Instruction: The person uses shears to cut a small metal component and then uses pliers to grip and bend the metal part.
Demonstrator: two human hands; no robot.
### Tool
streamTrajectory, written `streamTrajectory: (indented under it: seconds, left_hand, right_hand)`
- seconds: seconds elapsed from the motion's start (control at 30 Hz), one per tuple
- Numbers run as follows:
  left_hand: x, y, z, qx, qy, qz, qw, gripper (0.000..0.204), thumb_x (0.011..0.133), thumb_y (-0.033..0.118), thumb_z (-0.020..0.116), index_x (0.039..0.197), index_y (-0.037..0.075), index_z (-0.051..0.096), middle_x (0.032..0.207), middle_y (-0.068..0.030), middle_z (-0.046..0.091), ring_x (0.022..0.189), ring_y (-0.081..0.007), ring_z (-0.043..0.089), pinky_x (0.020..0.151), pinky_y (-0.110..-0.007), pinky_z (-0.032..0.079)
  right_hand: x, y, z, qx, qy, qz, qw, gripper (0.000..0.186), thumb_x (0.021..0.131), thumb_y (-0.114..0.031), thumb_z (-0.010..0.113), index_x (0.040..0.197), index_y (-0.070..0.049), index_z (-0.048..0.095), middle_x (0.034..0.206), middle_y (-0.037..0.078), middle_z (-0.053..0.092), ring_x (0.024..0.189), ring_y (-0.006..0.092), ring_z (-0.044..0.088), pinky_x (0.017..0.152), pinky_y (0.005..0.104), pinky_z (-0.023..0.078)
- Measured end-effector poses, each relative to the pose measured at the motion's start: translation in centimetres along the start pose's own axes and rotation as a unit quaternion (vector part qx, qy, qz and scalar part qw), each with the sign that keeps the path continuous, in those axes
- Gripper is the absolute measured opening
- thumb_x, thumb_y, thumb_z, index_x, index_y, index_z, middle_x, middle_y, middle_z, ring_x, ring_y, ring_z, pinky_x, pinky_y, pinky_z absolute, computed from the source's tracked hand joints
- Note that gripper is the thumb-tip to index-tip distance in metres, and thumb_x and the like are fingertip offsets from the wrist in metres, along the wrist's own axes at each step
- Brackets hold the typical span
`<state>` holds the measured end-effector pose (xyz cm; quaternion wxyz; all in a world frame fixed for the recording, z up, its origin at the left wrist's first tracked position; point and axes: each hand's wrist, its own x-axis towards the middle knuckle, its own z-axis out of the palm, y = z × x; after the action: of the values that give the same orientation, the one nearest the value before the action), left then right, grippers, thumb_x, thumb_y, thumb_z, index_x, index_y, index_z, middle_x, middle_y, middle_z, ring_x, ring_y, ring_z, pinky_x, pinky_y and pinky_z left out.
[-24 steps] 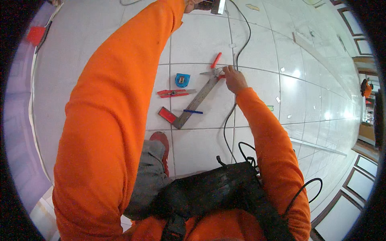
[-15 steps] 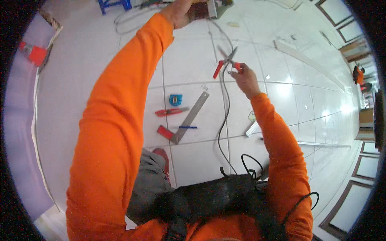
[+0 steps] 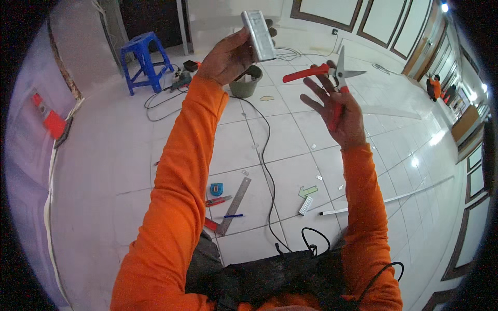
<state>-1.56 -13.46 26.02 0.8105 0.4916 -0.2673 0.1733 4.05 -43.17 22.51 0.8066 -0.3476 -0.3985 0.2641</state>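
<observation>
My left hand [image 3: 224,61] is raised at the far middle, gripping a short silver metal channel piece [image 3: 258,35] between thumb and fingers. To its right, my right hand [image 3: 346,122] holds red-handled snips [image 3: 341,74] against the palm. The snips' blades are spread and one handle points left; several fingers are stretched out. On the tiles below lie a metal try square [image 3: 238,199] with a red handle, a blue tape measure [image 3: 217,189], a red utility knife [image 3: 218,201] and a blue pen [image 3: 233,215].
A blue stool [image 3: 142,57] stands far left beside a power tool [image 3: 181,80]. Behind my left hand is a grey-green bucket [image 3: 245,88]. A black cable [image 3: 271,179] crosses the floor. A long thin strip [image 3: 386,200] lies at right. Another person [image 3: 433,87] is far right.
The view has tilted up, bringing the stool and bucket into sight. Both hands appear raised, with the metal piece now fully visible. The snips have turned in my right hand, and its fingers have spread.
</observation>
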Motion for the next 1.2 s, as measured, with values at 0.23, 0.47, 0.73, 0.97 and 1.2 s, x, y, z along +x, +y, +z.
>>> streamTrajectory:
  seconds: [0.23,0.47,0.73,0.97,1.2]
  left_hand:
    - [-1.0,1.9,1.2,0.037,-0.001,-0.022,0.999,0.047,0.104,0.027,0.051,0.140,-0.003,0.047,0.136,-0.0196,0.058,0.117,-0.0266,0.064,0.100,-0.037,0.054]
    - [-1.4,3.3,1.4,0.064,0.065,0.023,0.996,0.052,0.104,0.031,0.047,0.140,-0.006,0.046,0.129,-0.0227,0.062,0.115,-0.0323,0.065,0.101,-0.043,0.053]
    - [-0.7,0.3,5.1,-0.111,0.052,-0.025,0.992,0.047,0.100,0.027,0.048,0.134,-0.005,0.051,0.123,-0.0205,0.066,0.114,-0.0329,0.065,0.103,-0.047,0.050]
    - [-0.3,-1.5,7.4,-0.081,0.126,0.008,0.989,0.045,0.101,0.029,0.044,0.129,-0.003,0.056,0.116,-0.0180,0.068,0.108,-0.0288,0.066,0.097,-0.043,0.053]
    - [-0.3,-0.3,6.3,-0.047,0.153,0.082,0.984,0.044,0.101,0.029,0.042,0.129,-0.001,0.057,0.115,-0.0166,0.069,0.106,-0.0294,0.068,0.092,-0.041,0.054]
  right_hand:
    - [-0.4,-1.8,2.6,0.019,0.009,-0.024,0.999,0.074,0.089,-0.018,0.051,0.158,-0.011,0.024,0.157,0.019,0.036,0.146,0.0377,0.034,0.118,0.0616,0.027]
    - [-0.5,-1.4,3.2,-0.052,-0.008,-0.002,0.999,0.064,0.091,-0.014,0.049,0.152,-0.003,0.032,0.147,0.022,0.048,0.140,0.0355,0.044,0.115,0.0567,0.034]
    - [1.6,1.6,2.7,0.018,0.003,-0.010,1.000,0.050,0.094,-0.011,0.048,0.142,0.004,0.042,0.141,0.021,0.053,0.133,0.0338,0.051,0.113,0.0513,0.041]
    - [2.2,2.0,2.4,0.065,-0.011,-0.013,0.998,0.044,0.095,-0.012,0.047,0.136,0.003,0.042,0.140,0.022,0.053,0.133,0.0355,0.051,0.110,0.0578,0.043]
    - [2.0,-0.3,1.3,0.001,-0.033,0.022,0.999,0.052,0.096,-0.018,0.047,0.145,-0.002,0.038,0.142,0.023,0.052,0.133,0.0383,0.051,0.109,0.0612,0.042]
